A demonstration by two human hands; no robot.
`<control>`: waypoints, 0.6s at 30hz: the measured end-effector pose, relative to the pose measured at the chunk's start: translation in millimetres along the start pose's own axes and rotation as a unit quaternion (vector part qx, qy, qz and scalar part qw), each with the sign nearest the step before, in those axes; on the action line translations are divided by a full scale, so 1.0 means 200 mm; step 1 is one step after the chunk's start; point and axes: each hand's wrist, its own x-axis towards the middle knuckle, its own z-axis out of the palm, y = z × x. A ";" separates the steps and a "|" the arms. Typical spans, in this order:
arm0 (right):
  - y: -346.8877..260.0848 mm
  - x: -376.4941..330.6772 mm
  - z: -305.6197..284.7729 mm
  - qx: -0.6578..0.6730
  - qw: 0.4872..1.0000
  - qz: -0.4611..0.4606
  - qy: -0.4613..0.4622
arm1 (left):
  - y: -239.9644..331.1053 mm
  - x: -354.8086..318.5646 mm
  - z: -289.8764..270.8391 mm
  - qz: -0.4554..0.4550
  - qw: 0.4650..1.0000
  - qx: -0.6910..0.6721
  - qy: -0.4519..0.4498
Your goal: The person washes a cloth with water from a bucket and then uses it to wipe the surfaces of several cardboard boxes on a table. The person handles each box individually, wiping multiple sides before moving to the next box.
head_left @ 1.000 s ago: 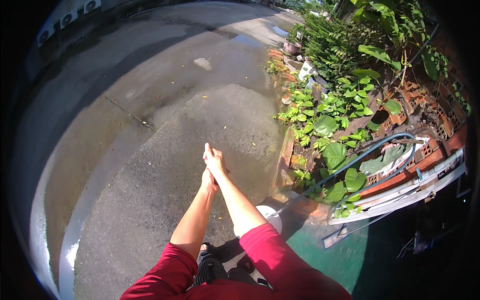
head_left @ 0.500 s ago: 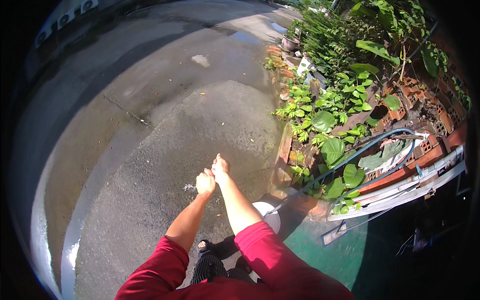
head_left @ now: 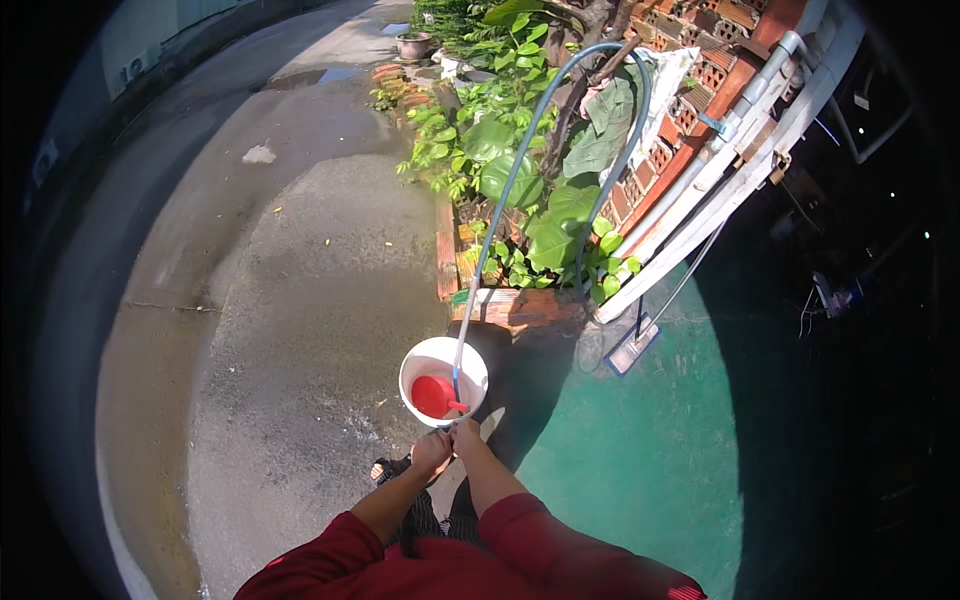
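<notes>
My left hand (head_left: 431, 452) and my right hand (head_left: 466, 437) are close together at the near rim of a white bucket (head_left: 412, 362). Both have their fingers curled closed. Whatever lies between them is hidden or too small to name. Inside the bucket is a red plastic dipper (head_left: 431, 396), its short handle pointing toward my right hand. A blue-grey hose (head_left: 520, 180) arches down from the planter, and its end hangs into the bucket.
Ahead on the right, a brick-edged planter (head_left: 512, 308) holds leafy plants (head_left: 545, 225). Green cloth (head_left: 603, 125) drapes over bricks there. A flat mop (head_left: 632, 347) lies on the green floor (head_left: 620, 450). Wet concrete (head_left: 290, 350) stretches left, and my sandalled foot (head_left: 385, 470) is just below the bucket.
My view has swung right. My hands, held out over the concrete beside falling water drops, have come back to the bucket's near rim. The dipper inside now shows.
</notes>
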 end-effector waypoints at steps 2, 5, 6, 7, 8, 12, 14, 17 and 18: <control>-0.07 -0.01 -0.53 0.058 0.988 0.023 0.144 | 0.35 -0.09 0.29 0.021 0.994 -0.068 -0.080; -0.16 0.12 -1.48 0.164 0.976 0.013 0.145 | 1.02 -0.22 0.55 0.227 0.957 -0.064 -0.170; -0.17 0.11 -1.76 0.179 0.975 -0.027 0.127 | 1.22 -0.27 0.62 0.245 0.945 -0.053 -0.212; -0.27 0.09 -1.99 0.187 0.974 -0.072 0.104 | 1.44 -0.29 0.72 0.138 0.941 -0.080 -0.298; -0.33 -0.07 -2.14 0.198 0.964 -0.125 0.122 | 1.72 -0.28 0.55 -0.014 0.895 -0.098 -0.436; -0.62 -0.26 -2.82 -0.084 0.801 -0.383 0.452 | 2.40 -0.06 0.83 0.054 0.931 -0.059 -0.357; -0.84 -0.29 -3.07 -0.193 0.745 -0.386 0.509 | 2.77 0.08 1.01 0.063 0.943 -0.075 -0.319; -1.35 -0.29 -3.42 -0.205 0.773 -0.310 0.513 | 3.28 0.30 1.17 0.086 0.944 -0.054 -0.313; -1.52 -0.27 -3.54 -0.215 0.790 -0.304 0.487 | 3.48 0.41 1.19 0.136 0.943 -0.066 -0.296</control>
